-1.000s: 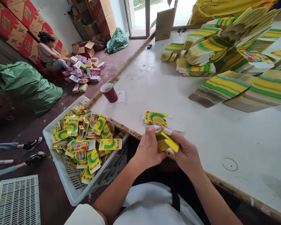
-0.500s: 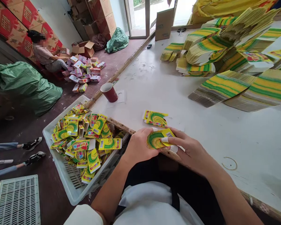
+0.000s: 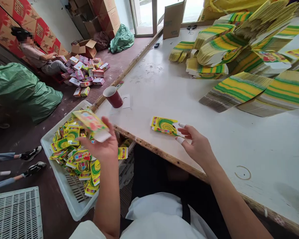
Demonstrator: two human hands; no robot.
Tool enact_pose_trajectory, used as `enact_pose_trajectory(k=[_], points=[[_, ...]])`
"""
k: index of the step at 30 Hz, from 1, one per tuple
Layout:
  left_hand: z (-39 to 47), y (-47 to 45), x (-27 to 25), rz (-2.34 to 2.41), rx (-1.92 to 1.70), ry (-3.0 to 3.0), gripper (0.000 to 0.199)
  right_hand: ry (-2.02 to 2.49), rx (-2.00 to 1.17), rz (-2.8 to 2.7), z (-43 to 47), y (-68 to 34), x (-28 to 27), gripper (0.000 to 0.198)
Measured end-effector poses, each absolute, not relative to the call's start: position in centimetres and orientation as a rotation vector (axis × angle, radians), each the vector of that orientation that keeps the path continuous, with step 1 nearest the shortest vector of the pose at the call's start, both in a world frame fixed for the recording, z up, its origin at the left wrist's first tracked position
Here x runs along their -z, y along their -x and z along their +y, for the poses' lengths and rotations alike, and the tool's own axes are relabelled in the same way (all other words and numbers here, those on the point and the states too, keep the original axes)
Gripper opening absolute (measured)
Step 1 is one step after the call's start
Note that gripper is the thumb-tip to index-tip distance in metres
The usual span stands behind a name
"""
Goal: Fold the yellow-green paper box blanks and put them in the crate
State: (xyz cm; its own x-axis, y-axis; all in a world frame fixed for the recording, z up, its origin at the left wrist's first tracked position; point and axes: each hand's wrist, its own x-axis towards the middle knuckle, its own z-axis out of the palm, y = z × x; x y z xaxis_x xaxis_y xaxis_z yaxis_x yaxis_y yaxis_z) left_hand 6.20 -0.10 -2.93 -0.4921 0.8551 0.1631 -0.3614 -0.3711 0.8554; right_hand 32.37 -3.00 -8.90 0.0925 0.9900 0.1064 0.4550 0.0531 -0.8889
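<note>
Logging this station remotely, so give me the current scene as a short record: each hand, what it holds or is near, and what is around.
left hand: raised above the white crate, a folded box at its fingertips
right hand: open, fingertips at the small flat stack on the table
crate contents: folded yellow-green boxes
table, far side: fanned stacks of flat blanks, red cup
background: seated person by pink boxes

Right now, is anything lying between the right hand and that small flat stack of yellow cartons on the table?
No. The right hand reaches with its fingertips at the edge of the small stack; only bare table lies around them.
</note>
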Motion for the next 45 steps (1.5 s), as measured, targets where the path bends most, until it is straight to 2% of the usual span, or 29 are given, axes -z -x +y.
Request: enact_pose_trajectory(k=[3, 5, 8, 12, 15, 20, 24, 30, 34, 40, 45], points=[[0.3, -4.6, 2.7, 0.928, -1.899, -0.495, 0.073, 1.742, -0.593, -1.669, -1.5, -31.7, 9.6, 0.042], [0.0, -5.4, 3.1, 0.852, -1.759, -0.298, 0.074, 1.822, -0.444, -1.798, -0.8, -30.7, 9.8, 0.043], [-0.8, -8.2, 3.9, 0.815, -1.546, -0.111, 0.065, 1.844, -0.349, -1.884, -0.5, -29.8, 9.8, 0.042], [-1.3, -11.1, 4.4, 0.896, -1.442, -0.126, 0.039, 1.832, -0.369, -1.858, -0.8, -30.2, 9.6, 0.04], [-1.8, -12.2, 4.9, 0.961, -1.477, -0.227, 0.027, 1.724, -0.585, -1.633, -1.5, -30.9, 9.2, 0.038], [-2.9, -14.5, 5.2, 0.825, -1.491, -0.467, 0.054, 1.276, -1.086, -1.243, -3.8, -29.6, 7.1, 0.043], [-2.9, -16.2, 4.1, 0.713, -1.479, -0.419, 0.051, 1.054, -1.35, -1.271, -6.1, -27.4, 5.3, 0.039], [-2.4, -16.9, 3.8, 0.794, -1.569, -0.398, 0.061, 1.08, -1.341, -1.287, -6.9, -26.3, 5.4, 0.048], [-3.0, -16.9, 4.5, 0.852, -1.488, -0.546, 0.071, 1.076, -1.375, -1.134, -6.3, -27.3, 5.8, 0.039], [-3.2, -16.6, 5.4, 0.888, -1.61, -0.55, 0.036, 0.955, -1.446, -0.996, -6.5, -28.1, 5.0, 0.031], [-3.6, -16.8, 5.5, 0.918, -1.646, -0.541, 0.035, 0.962, -1.446, -0.94, -6.7, -27.8, 4.5, 0.028]])
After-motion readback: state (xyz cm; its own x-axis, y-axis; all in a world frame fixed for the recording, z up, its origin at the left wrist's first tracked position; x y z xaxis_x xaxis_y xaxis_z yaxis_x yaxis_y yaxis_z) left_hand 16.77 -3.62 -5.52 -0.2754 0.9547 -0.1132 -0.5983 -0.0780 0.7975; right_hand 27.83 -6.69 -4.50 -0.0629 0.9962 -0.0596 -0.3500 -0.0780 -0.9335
